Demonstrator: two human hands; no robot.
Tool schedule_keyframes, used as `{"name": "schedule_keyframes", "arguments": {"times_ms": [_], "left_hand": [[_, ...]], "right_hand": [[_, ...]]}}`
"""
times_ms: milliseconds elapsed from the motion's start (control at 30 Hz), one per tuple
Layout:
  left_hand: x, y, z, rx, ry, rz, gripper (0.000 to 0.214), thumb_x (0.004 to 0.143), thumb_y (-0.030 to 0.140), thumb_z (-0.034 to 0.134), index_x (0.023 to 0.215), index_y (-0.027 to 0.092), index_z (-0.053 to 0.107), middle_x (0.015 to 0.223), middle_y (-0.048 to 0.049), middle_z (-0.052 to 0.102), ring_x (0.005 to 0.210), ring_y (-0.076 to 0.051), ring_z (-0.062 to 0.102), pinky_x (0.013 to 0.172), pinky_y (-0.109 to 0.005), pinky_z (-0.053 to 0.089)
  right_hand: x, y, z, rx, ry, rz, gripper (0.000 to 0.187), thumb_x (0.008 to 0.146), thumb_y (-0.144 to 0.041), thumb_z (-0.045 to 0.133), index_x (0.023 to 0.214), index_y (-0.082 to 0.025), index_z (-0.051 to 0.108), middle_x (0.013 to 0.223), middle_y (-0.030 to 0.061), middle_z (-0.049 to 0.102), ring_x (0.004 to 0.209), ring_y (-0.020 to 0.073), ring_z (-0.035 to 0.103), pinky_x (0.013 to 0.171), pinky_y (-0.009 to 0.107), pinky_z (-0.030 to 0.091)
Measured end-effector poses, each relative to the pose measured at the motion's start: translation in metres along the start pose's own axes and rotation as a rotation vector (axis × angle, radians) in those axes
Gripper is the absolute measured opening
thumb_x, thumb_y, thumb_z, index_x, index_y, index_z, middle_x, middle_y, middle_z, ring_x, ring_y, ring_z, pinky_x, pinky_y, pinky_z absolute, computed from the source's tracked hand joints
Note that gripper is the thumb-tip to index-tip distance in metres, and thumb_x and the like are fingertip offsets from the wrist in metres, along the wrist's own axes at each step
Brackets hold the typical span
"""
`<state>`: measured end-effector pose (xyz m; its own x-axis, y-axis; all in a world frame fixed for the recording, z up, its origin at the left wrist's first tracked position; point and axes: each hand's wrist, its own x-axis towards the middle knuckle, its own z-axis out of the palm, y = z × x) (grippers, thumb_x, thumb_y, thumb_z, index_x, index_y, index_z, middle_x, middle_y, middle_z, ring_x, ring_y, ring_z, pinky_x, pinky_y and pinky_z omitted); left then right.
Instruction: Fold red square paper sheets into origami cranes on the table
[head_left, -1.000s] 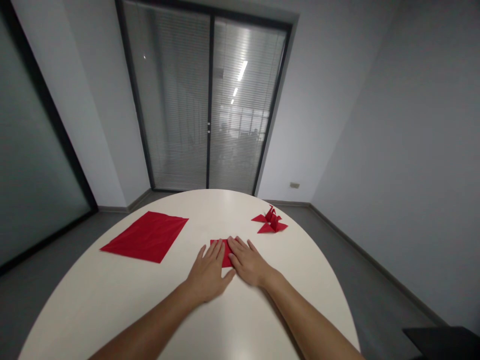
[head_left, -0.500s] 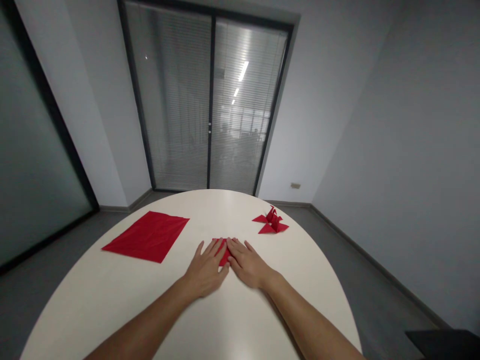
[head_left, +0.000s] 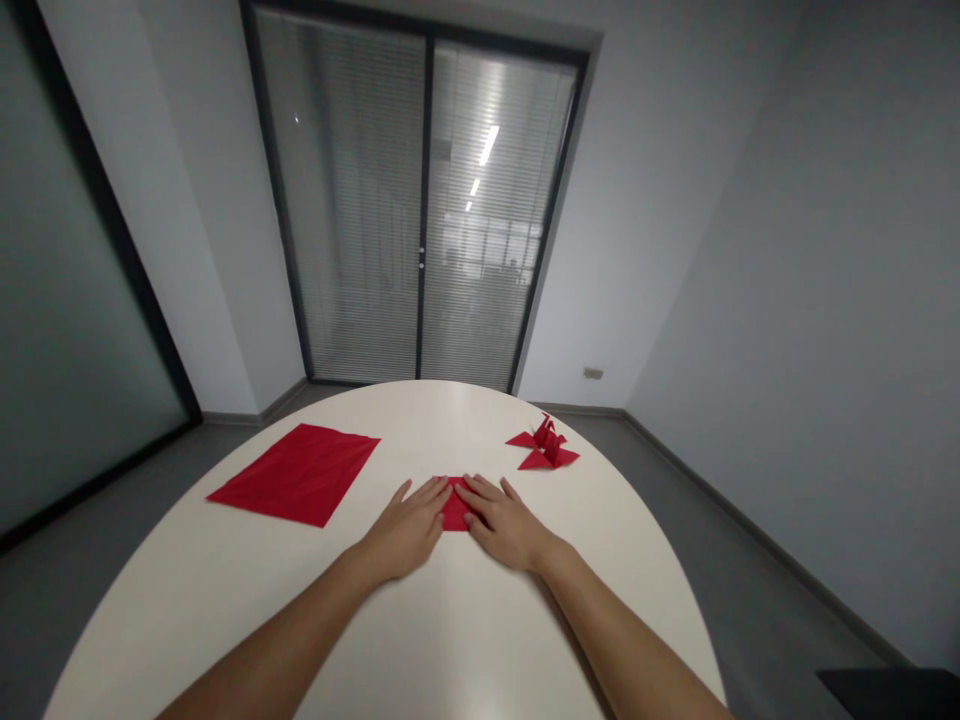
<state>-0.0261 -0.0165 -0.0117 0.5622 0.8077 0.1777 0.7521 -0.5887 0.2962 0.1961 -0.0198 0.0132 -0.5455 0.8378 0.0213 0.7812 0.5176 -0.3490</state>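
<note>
- Paper, a small red piece [head_left: 455, 512], lies flat in the middle of the surface [head_left: 442, 620], between and partly under the two hands, so its full outline cannot be made out.
- Left hand [head_left: 406, 530]: palm down, with its fingertips on the paper's left part. Its thumb, which reached across below the near edge a second ago, has drawn back to the left.
- Right hand [head_left: 506, 524]: palm down from the right, fingertips on the paper's right part, thumb spread a little toward the near edge.
- Grip: released on both sides; the fingers lie extended and nothing is pinched or clenched.
- Change: the hands, nearly meeting over the paper earlier, now leave a clearer red strip between them. The left corner that showed beyond the left fingers is now covered.
- Meaning: this looks like smoothing or pressing outward from the middle, with the piece kept flat; how firm the pressure is cannot be told.
- Elsewhere, nothing else seems disturbed: the larger red sheet [head_left: 296, 476] lies open at far left, and the folded red figure [head_left: 549, 447], crane-like, stands at far right, apart from the hands.
</note>
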Motion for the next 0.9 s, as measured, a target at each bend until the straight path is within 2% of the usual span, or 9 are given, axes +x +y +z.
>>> {"name": "schedule_keyframes", "arguments": {"times_ms": [100, 267, 367, 500, 600, 700, 800, 900], "left_hand": [[-0.001, -0.004, 0.003, -0.001, 0.029, -0.034, 0.053, 0.099, 0.027, 0.034, 0.151, 0.017, 0.043, 0.158, -0.0134, 0.04, 0.149, -0.024, 0.033, 0.122, -0.053, 0.018], [-0.001, -0.006, 0.004, 0.027, 0.067, -0.043, 0.053, 0.098, 0.027, 0.037, 0.148, 0.016, 0.047, 0.156, -0.0139, 0.043, 0.148, -0.029, 0.034, 0.122, -0.055, 0.018], [-0.001, -0.008, 0.001, -0.003, 0.097, 0.012, 0.055, 0.096, 0.023, 0.041, 0.15, 0.019, 0.045, 0.157, -0.0107, 0.043, 0.149, -0.027, 0.032, 0.123, -0.053, 0.019], [0.0, -0.011, -0.001, -0.091, 0.104, 0.11, 0.053, 0.094, 0.015, 0.04, 0.145, 0.026, 0.051, 0.152, -0.0064, 0.051, 0.142, -0.02, 0.044, 0.122, -0.047, 0.026], [0.001, -0.013, 0.002, -0.102, 0.048, 0.065, 0.048, 0.099, 0.024, 0.038, 0.145, 0.025, 0.051, 0.154, -0.0081, 0.048, 0.145, -0.022, 0.04, 0.121, -0.05, 0.026], [0.001, -0.013, 0.005, -0.075, 0.041, 0.025, 0.049, 0.102, 0.033, 0.037, 0.148, 0.022, 0.047, 0.156, -0.0111, 0.043, 0.148, -0.024, 0.035, 0.122, -0.053, 0.02], [0.001, -0.012, 0.006, -0.022, 0.109, -0.026, 0.05, 0.101, 0.034, 0.039, 0.146, 0.017, 0.049, 0.155, -0.016, 0.044, 0.148, -0.028, 0.035, 0.122, -0.056, 0.017], [0.001, -0.011, 0.003, -0.046, 0.123, 0.029, 0.049, 0.099, 0.029, 0.042, 0.147, 0.02, 0.049, 0.155, -0.0125, 0.046, 0.146, -0.026, 0.038, 0.122, -0.052, 0.022]], "right_hand": [[0.001, 0.006, 0.002, 0.015, 0.002, -0.003, 0.059, 0.1, -0.038, 0.038, 0.157, -0.021, 0.034, 0.164, 0.0111, 0.028, 0.152, 0.0286, 0.023, 0.123, 0.056, 0.012], [0.002, 0.012, 0.002, 0.029, -0.006, 0.002, 0.063, 0.1, -0.042, 0.041, 0.158, -0.021, 0.031, 0.165, 0.0114, 0.025, 0.153, 0.0294, 0.02, 0.123, 0.055, 0.011], [0.001, 0.013, 0.001, 0.03, -0.025, -0.016, 0.066, 0.098, -0.046, 0.046, 0.158, -0.024, 0.03, 0.165, 0.0115, 0.023, 0.154, 0.0313, 0.018, 0.123, 0.057, 0.009], [-0.001, 0.016, -0.001, 0.03, -0.042, -0.024, 0.073, 0.095, -0.053, 0.051, 0.158, -0.024, 0.029, 0.166, 0.0124, 0.02, 0.154, 0.0352, 0.015, 0.122, 0.059, 0.01], [-0.001, 0.018, -0.002, 0.033, -0.054, -0.032, 0.077, 0.094, -0.057, 0.053, 0.159, -0.024, 0.028, 0.166, 0.0123, 0.018, 0.154, 0.0364, 0.012, 0.122, 0.059, 0.01], [0.0, 0.02, -0.003, 0.042, -0.053, -0.036, 0.077, 0.094, -0.059, 0.052, 0.158, -0.025, 0.028, 0.166, 0.0118, 0.017, 0.154, 0.0367, 0.011, 0.122, 0.06, 0.009], [0.0, 0.02, -0.003, 0.052, -0.046, -0.04, 0.076, 0.094, -0.06, 0.052, 0.158, -0.026, 0.029, 0.166, 0.0112, 0.018, 0.154, 0.037, 0.011, 0.122, 0.06, 0.009], [0.0, 0.021, -0.002, 0.049, -0.039, -0.039, 0.076, 0.095, -0.06, 0.051, 0.158, -0.026, 0.029, 0.166, 0.0113, 0.018, 0.154, 0.0372, 0.011, 0.122, 0.059, 0.01]]}}
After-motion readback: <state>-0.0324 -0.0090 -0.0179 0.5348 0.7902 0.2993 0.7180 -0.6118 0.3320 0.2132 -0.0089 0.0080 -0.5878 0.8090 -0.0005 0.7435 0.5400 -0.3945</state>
